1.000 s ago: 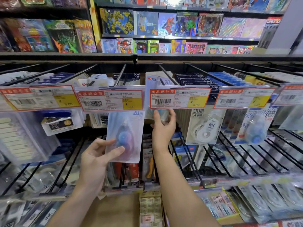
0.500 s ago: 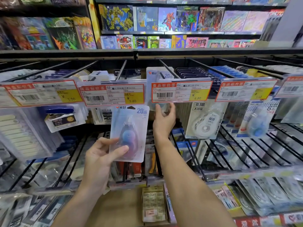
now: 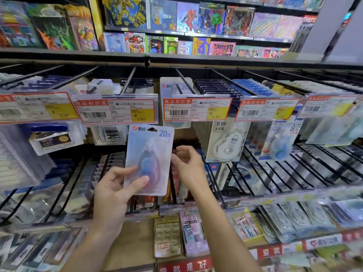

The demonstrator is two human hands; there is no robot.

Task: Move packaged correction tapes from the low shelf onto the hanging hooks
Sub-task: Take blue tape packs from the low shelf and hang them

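Left hand point(image 3: 112, 195) grip clamped on lower half of correction tape pack point(image 3: 149, 160): thumb on front, fingers behind. Pack upright, clear blister, blue-pink teardrop dispenser, "20m" top right, hang hole at top, just below 5.80 price tag point(image 3: 117, 110). Right hand point(image 3: 187, 163) just right of pack, fingers loosely curled, holding nothing.

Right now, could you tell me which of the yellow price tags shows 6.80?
It is the price tag on the hook just above the right hand; the price tag to its left, above the held pack, reads 5.80.
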